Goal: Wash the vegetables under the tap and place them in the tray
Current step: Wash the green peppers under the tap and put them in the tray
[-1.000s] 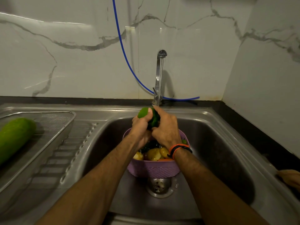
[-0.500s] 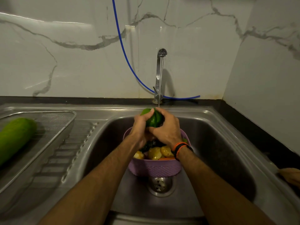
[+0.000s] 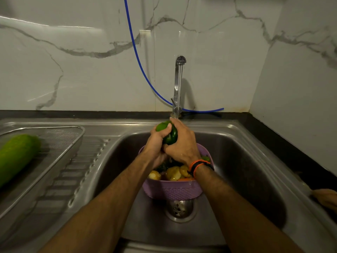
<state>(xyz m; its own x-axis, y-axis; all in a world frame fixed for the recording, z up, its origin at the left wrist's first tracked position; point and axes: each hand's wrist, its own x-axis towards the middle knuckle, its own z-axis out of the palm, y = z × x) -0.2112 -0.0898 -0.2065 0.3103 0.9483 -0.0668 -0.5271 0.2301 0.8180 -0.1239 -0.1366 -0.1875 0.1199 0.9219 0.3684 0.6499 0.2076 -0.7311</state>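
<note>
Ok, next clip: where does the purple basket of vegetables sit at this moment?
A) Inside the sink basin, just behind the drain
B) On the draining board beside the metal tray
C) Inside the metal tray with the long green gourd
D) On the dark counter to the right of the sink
A: the purple basket stands in the sink basin just behind the drain, below both hands and the green pepper.

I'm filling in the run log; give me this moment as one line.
step: washing | left hand + right hand: grip green capsicum under tap | basket: in sink | tray: gourd
</note>
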